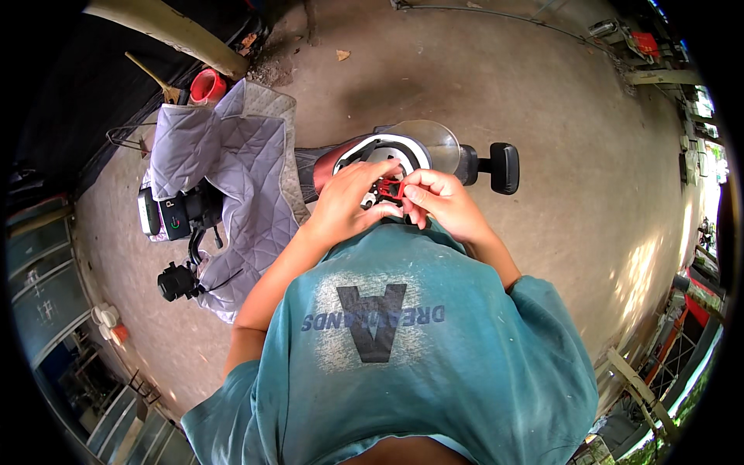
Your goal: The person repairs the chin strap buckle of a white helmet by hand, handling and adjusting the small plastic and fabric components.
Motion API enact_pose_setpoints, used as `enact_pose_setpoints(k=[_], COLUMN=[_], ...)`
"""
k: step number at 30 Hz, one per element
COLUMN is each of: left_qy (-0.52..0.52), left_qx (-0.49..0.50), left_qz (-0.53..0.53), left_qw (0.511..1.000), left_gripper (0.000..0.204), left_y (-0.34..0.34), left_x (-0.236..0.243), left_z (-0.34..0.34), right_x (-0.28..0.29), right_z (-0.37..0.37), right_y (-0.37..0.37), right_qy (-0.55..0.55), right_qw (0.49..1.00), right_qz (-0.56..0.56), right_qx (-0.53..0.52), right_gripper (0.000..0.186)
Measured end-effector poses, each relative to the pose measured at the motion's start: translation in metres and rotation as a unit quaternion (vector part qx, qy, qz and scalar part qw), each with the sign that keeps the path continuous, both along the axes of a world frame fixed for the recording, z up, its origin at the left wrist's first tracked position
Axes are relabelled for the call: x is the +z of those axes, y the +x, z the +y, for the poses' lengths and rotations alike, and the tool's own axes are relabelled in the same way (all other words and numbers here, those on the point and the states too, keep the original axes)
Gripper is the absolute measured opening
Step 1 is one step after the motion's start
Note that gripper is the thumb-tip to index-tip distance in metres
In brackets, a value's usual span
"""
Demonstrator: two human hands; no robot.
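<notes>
A helmet (422, 156) with a white inner rim and a clear visor (435, 139) lies with its opening up on the seat of a scooter. Over that opening my left hand (350, 198) is open, thumb and fingers apart around a small red piece with slots or prongs (391, 188). My right hand (446, 203) is closed in a pinch at the red piece's right side. Black parts show around the red piece, too small to name. The fingers hide much of the helmet's inside.
To the left, a grey quilted cover (260, 178) drapes over the scooter's front, near its handlebar controls (178, 217). A black backrest pad (504, 168) stands out at the right. A red bucket (208, 87) and a broom (159, 77) are by the far-left post (170, 35).
</notes>
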State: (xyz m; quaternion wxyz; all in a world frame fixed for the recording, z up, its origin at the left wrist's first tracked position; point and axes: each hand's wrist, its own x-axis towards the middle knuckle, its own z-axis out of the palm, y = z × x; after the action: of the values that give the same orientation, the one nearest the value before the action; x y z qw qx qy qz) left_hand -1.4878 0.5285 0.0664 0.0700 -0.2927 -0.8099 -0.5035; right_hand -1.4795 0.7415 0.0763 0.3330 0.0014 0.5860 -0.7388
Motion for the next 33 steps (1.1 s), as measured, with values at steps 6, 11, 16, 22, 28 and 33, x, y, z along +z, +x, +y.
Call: enact_pose_setpoints(k=[6, 11, 16, 22, 28, 33], left_qy=[-0.021, -0.014, 0.006, -0.011, -0.018, 0.023], left_qx=[-0.013, 0.021, -0.015, -0.008, -0.004, -0.040], left_qz=[-0.016, -0.088, -0.120, -0.146, -0.204, -0.323], left_qw=[1.000, 0.996, 0.993, 0.989, 0.979, 0.945], left_gripper=[0.035, 0.030, 0.031, 0.030, 0.028, 0.022], left_y=[0.005, 0.002, -0.001, -0.001, -0.004, -0.010], left_x=[0.008, -0.001, -0.001, -0.019, -0.037, -0.050], left_z=[0.003, -0.019, -0.022, -0.029, -0.040, -0.044], right_x=[0.001, 0.008, 0.006, -0.005, -0.024, -0.038], right_z=[0.003, 0.029, 0.044, 0.061, 0.082, 0.044], right_y=[0.003, -0.002, -0.006, -0.009, -0.012, -0.014], right_qy=[0.083, 0.143, 0.162, 0.150, 0.224, 0.291], right_qw=[0.995, 0.989, 0.985, 0.989, 0.972, 0.906], right_qz=[0.051, 0.015, 0.050, 0.009, -0.038, 0.305], right_qx=[0.018, -0.026, 0.016, 0.015, 0.067, 0.032], right_gripper=[0.016, 0.014, 0.017, 0.017, 0.015, 0.028])
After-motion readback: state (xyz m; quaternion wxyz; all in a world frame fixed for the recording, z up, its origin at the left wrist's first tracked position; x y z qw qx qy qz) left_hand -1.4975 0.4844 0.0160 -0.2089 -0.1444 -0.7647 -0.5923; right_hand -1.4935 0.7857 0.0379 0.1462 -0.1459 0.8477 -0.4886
